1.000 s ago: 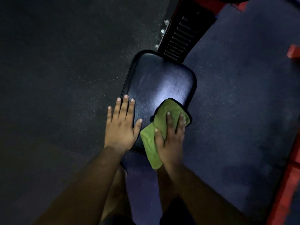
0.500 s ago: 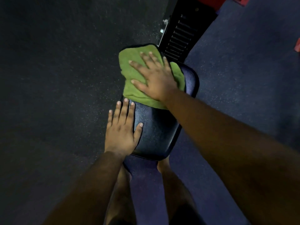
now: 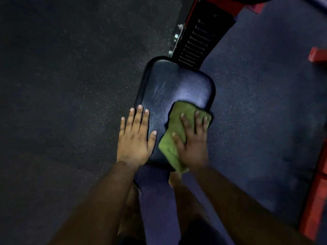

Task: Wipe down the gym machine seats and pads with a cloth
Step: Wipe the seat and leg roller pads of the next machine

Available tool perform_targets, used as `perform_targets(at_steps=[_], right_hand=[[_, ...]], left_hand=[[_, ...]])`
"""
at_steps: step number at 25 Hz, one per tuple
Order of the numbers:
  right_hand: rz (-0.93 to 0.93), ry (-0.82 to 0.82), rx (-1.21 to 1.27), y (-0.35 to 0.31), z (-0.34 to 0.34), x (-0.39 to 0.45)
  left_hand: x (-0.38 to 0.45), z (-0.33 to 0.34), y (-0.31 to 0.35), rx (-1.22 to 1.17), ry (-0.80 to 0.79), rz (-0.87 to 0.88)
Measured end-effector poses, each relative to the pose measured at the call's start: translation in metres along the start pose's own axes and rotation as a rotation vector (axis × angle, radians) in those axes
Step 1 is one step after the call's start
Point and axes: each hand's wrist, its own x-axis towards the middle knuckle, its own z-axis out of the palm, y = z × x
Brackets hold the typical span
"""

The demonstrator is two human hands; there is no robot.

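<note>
A dark, glossy padded seat [image 3: 169, 87] of a gym machine lies below me, its surface shining in the middle. A green cloth [image 3: 178, 121] is spread over the seat's near right corner. My right hand [image 3: 192, 140] presses flat on the cloth, fingers apart. My left hand [image 3: 135, 137] rests flat on the seat's near left edge, fingers spread, holding nothing.
A black slotted adjustment rail [image 3: 196, 41] with bolts rises from the seat's far end to a red frame [image 3: 219, 4]. More red frame parts [image 3: 316, 191] stand at the right edge. Speckled dark rubber floor [image 3: 70, 85] surrounds the seat. My legs are below it.
My right hand has swept the cloth from the seat's far end back to its near right corner. My left hand has stayed in place.
</note>
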Motion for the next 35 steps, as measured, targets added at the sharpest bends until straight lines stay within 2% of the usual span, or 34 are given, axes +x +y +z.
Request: perform_targets(at_steps=[3,5,7,9,11,12,16,22,31,35], right_hand=[[0.244,0.058,0.074,0.001,-0.011,0.041],[0.301,0.093,0.069,-0.013,-0.003,0.013],[0.298,0.023,0.056,-0.024,-0.003,-0.043],[0.267,-0.128,0.011,-0.028,-0.02,-0.086],[0.291,-0.227,0.009,-0.03,-0.048,-0.094],[0.312,-0.244,0.027,-0.034,-0.063,-0.092],[0.285,-0.139,0.027,-0.09,-0.141,-0.101],[0.281,0.006,0.036,-0.164,-0.23,-0.112],[0.262,0.267,0.185,-0.206,-0.306,-0.031],[0.283,0.432,0.235,-0.228,-0.342,0.009]], left_hand=[[-0.002,0.0,0.004,0.024,-0.029,-0.01],[-0.002,-0.005,0.009,0.057,-0.081,-0.03],[-0.002,-0.024,0.011,0.084,-0.211,-0.026],[-0.009,-0.053,0.011,0.149,-0.385,0.018],[-0.022,-0.093,0.014,0.175,-0.532,0.049],[-0.03,-0.111,0.016,0.163,-0.556,0.052],[-0.065,-0.213,0.032,0.084,-0.509,0.059],[-0.073,-0.327,0.055,0.157,-0.415,0.201],[0.028,-0.428,0.101,0.284,-0.189,0.445],[0.084,-0.475,0.124,0.321,-0.111,0.608]])
